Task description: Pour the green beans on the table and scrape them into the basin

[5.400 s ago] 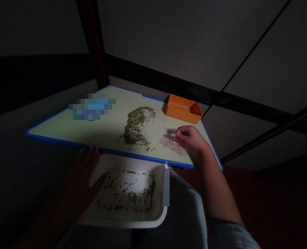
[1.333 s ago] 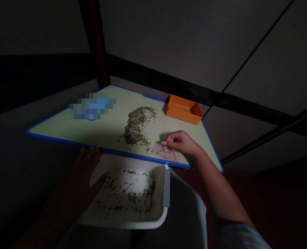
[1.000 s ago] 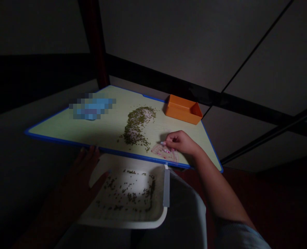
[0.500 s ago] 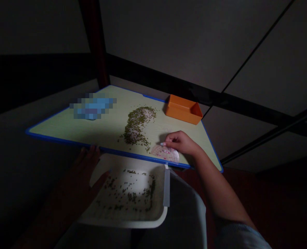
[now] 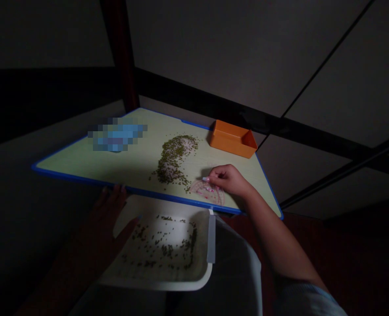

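My right hand (image 5: 229, 177) is closed in a pinch at the upper edge of a clear half-round protractor (image 5: 210, 193) with pink markings. The protractor lies near the front edge of the light tabletop. To its left spreads a curved pile of small green beans (image 5: 171, 164), mixed with paler grains. My left hand (image 5: 110, 219), in deep shade, grips the left side of a white plastic tub (image 5: 190, 283), thumb over the inside and fingertips by the table edge. Scattered green beans (image 5: 168, 250) lie on the tub's floor.
An orange open box (image 5: 230, 140) stands at the table's back right corner. A blurred-out blue item (image 5: 118, 136) lies at the left. Blue edging (image 5: 79, 177) rims the table (image 5: 141, 153). Cabinet panels (image 5: 247, 57) rise behind it. The tub sits against the table's front edge, above my lap.
My right hand has shifted very slightly up and left, and the protractor has tilted a little with it. My left hand, the tub and the bean pile look unchanged.
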A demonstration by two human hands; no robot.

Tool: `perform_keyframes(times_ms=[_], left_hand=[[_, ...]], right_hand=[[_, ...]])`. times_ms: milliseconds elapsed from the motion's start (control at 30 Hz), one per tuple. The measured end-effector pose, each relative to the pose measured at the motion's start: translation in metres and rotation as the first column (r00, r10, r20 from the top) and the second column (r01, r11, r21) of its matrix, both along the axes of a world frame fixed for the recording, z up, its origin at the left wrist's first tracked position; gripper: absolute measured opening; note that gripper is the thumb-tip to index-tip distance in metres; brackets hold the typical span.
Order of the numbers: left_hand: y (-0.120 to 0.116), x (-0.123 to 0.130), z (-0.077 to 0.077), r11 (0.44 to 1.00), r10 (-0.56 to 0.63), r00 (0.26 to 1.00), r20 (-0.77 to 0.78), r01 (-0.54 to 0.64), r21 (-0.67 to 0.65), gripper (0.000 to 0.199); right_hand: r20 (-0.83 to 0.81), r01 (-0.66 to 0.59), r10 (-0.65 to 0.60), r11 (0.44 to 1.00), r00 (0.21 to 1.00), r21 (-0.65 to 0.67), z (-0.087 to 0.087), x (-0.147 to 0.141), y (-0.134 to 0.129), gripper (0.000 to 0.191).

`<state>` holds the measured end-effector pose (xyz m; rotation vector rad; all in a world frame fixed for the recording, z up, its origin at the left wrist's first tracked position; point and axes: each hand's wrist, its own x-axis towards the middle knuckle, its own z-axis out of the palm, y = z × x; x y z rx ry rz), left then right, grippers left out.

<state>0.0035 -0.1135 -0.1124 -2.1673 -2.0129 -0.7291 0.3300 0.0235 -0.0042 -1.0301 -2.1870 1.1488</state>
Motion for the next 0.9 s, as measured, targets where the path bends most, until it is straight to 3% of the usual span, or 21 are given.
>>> perform_keyframes(times_ms=[500, 767, 900], left_hand=[[-0.0008, 0.0006, 0.0022, 0.999, 0.006, 1.000, 0.005, -0.006, -0.038, 0.075], [-0.0025, 0.0028, 0.0079, 0.999, 0.017, 1.000, 0.001, -0.017, -0.038, 0.074], [-0.0013, 0.0028, 0.0087, 0.999, 0.013, 1.000, 0.004, -0.013, -0.049, 0.074]], right_hand=[[0.002, -0.087, 0.087, 0.996, 0.996, -0.013, -0.0033, 0.0022, 0.0018, 0.038], [0.057, -0.052, 0.048, 0.996, 0.997, 0.075, -0.0051, -0.0008, 0.0032, 0.038], [0.032, -0.093, 0.091, 0.993, 0.995, 0.071, -0.0072, -0.0037, 0.0033, 0.039]])
